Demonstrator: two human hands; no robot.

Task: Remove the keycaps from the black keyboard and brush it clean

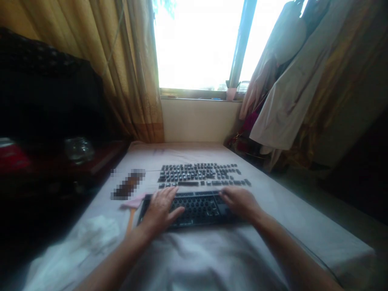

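A black keyboard point(197, 210) with its keys taken off lies flat on the pale bedsheet in front of me. My left hand point(162, 208) rests over its left end, fingers stretched out and thumb apart. At the keyboard's upper right, my right hand point(241, 202) is closed, with bent fingers touching the far edge. What those fingers pinch, if anything, is hidden. Loose black keycaps point(189, 174) lie in rows just beyond the keyboard, laid out like a key layout.
Left of the keyboard are a brush-like tool with an orange handle point(130, 221), a pink cloth point(135, 201) and crumpled white material point(98, 232). A pixelated brown item point(129, 185) lies farther back. A thin cable point(318, 258) runs along the right. Clothes point(281, 105) hang by the window.
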